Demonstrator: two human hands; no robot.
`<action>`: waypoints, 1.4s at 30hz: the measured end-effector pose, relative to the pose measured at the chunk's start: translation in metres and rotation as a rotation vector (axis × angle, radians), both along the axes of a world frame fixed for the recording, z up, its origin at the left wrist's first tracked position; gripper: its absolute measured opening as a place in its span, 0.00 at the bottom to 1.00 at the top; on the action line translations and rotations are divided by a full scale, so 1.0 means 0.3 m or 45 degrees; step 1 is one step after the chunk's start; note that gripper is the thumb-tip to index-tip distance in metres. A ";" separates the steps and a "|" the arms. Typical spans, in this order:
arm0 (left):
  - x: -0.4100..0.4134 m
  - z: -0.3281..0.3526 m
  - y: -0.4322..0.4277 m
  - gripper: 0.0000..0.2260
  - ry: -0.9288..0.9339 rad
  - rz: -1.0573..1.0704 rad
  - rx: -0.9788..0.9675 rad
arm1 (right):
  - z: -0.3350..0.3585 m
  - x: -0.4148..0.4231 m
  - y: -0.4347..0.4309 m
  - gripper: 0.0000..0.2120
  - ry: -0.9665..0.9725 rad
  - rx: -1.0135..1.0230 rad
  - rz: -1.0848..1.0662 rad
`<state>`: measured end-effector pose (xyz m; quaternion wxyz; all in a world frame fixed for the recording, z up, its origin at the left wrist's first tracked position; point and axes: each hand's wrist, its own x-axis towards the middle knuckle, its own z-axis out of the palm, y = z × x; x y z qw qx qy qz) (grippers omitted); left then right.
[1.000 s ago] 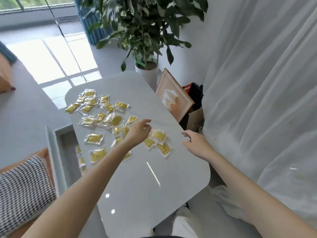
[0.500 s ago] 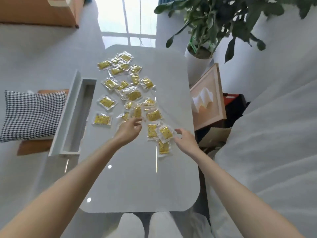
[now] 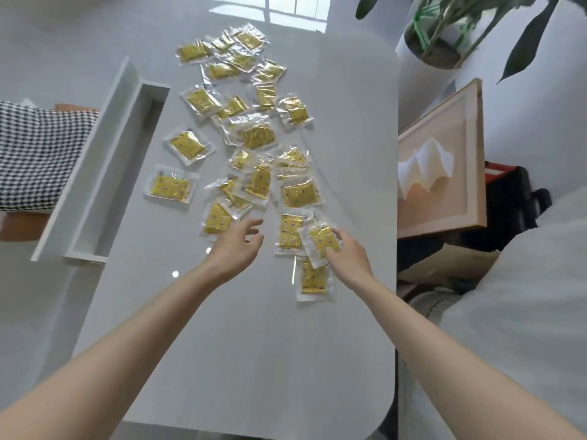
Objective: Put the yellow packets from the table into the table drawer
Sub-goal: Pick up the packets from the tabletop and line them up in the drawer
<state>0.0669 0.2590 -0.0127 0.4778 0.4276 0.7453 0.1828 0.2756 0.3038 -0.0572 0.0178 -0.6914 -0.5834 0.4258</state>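
White worktop point(image 3: 254, 344) now has the right hand point(image 3: 347, 255) pinching a lower-right yellow packet point(image 3: 319, 239) in its grip, the left hand point(image 3: 233, 249) arriving slack-fingered and empty, so loading the drawer point(image 3: 95, 173) at frame left looks about to begin.

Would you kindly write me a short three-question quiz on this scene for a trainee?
1. True or false: the drawer is shut.
2. The right hand pinches: A the drawer; B a packet; C nothing.
3. Fill in: the drawer sticks out on the person's ___ side of the table.

Key: 1 false, it is pulled out; 2 B; 3 left.
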 end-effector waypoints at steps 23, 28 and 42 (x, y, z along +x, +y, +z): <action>0.009 -0.401 0.104 0.22 -0.111 0.127 -0.131 | -0.406 -0.040 -0.004 0.09 -0.090 0.145 -0.429; 0.107 -0.519 0.193 0.33 -0.062 0.203 -0.230 | -0.390 0.024 0.012 0.08 0.079 0.188 -0.489; 0.189 -0.686 0.223 0.28 0.456 0.169 -0.173 | -0.484 -0.001 0.154 0.31 -0.215 0.116 -0.100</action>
